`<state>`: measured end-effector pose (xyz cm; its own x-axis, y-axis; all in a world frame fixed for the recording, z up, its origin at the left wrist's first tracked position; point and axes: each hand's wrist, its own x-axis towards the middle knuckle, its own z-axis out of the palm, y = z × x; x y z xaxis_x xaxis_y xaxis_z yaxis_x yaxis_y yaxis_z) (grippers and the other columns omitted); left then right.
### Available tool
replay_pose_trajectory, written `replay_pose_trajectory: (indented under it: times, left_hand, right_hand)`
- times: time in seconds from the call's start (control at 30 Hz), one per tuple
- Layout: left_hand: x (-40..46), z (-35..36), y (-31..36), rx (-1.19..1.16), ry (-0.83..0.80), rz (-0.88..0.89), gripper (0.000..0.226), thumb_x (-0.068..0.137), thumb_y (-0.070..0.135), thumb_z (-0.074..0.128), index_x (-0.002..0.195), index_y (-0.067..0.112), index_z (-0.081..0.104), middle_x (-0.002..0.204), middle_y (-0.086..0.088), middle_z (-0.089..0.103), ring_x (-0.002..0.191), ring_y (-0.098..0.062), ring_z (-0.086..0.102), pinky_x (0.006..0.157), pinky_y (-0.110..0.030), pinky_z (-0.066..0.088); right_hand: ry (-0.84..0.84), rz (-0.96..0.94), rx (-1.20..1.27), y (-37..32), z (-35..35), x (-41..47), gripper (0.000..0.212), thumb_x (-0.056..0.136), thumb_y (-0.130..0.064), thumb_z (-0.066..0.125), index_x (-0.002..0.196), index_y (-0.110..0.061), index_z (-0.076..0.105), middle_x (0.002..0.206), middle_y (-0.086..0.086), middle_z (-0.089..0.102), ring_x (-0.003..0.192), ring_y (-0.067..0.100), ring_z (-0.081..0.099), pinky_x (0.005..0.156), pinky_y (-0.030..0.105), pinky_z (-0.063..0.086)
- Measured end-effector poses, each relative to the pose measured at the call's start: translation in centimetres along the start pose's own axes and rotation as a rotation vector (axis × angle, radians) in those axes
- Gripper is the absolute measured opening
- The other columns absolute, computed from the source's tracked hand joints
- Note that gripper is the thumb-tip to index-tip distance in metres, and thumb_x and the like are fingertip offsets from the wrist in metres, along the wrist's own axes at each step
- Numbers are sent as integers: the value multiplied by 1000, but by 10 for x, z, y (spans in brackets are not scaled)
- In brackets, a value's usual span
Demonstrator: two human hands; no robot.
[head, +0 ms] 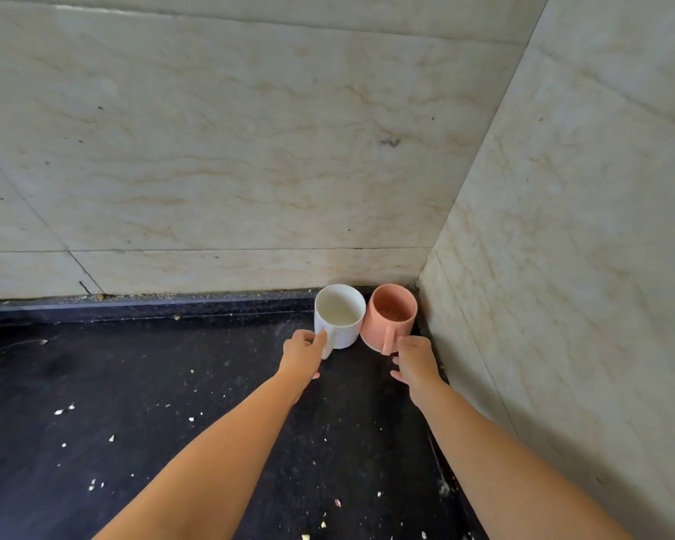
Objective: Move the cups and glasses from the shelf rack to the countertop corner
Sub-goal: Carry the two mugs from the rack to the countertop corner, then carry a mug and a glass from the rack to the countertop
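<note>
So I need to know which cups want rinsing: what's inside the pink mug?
The pink mug in the countertop corner holds no liquid I can see, only brownish speckled residue low on its inner wall. The near wall hides part of its bottom.

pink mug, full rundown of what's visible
The pink mug is a salmon-coloured, matte cup, ceramic by its look, with one flat strap handle facing the camera. It stands upright, mouth open, on the black countertop, tucked into the corner where the two marbled walls meet. Brownish speckles show inside near the bottom. Its left side touches or nearly touches the white mug. The right hand is at its handle; the exact grip is hidden.
</note>
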<state>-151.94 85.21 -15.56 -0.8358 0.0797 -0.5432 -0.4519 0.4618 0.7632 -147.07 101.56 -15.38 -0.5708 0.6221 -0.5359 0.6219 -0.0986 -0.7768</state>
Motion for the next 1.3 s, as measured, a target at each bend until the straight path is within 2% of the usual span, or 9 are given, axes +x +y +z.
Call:
replay_pose_trajectory:
  times: [0.13,0.27,0.33,0.4,0.47,0.57,0.67,0.93,1.3]
  left_hand:
    - [-41,-28,9,375,116,253,45,97,39,45,133,13,46,131,-10,50,114,-26,53,92,-41,50]
    - [-81,-46,23,660,219,523,42,99,34,41,136,15,45,135,-6,48,126,-25,44,97,-40,45]
    - [-102,-56,20,802,289,620,43,99,34,40,139,16,43,139,-4,47,130,-24,42,101,-37,39]
    - [-119,-68,11,893,340,663,46,100,35,39,141,18,41,142,-2,46,133,-23,40,108,-35,33]
    - [-138,-88,-8,929,376,625,47,100,37,37,144,18,39,145,-1,43,136,-22,37,112,-35,30]
    - [-168,-123,-41,913,449,525,47,100,37,35,144,19,38,145,0,43,137,-21,37,112,-35,29]
    - [-198,-165,-78,891,551,420,46,100,37,36,142,19,40,143,0,44,135,-21,38,112,-35,29]
    - [-316,-278,-200,839,799,122,45,99,38,37,140,20,43,142,1,45,134,-21,39,112,-35,26]
    - [-560,-377,-409,799,1015,-232,46,94,38,46,136,19,50,137,-3,52,131,-25,45,111,-41,33]
  right_hand:
    - [140,-372,-363,-20,-20,-37,32,100,-24,42,125,-8,52,115,7,60,108,24,59,87,28,48]
    - [145,-847,-816,-33,-22,-68,39,98,-26,45,134,-15,49,139,4,51,127,26,49,102,40,46]
    - [113,-1062,-1037,-32,-17,-86,37,96,-26,49,130,-13,54,138,7,53,129,28,48,104,44,44]
    - [91,-1169,-1124,-27,-7,-100,36,91,-24,58,124,-10,60,130,11,60,120,33,56,97,48,48]
    - [13,-1217,-1170,-22,7,-125,39,91,-25,59,128,-11,59,133,13,58,122,34,55,97,50,47]
    - [-99,-1302,-1221,-16,32,-162,44,99,-29,44,141,-16,44,152,8,38,142,29,33,112,52,31]
    - [-221,-1399,-1269,-12,64,-197,48,102,-31,34,148,-19,30,158,5,25,148,25,19,118,49,19]
    - [-510,-1642,-1268,24,161,-353,48,103,-33,28,150,-24,24,160,3,19,149,22,14,120,47,13]
    - [-845,-1931,-1172,177,252,-631,48,102,-33,30,148,-23,29,159,2,22,147,21,18,119,46,16]
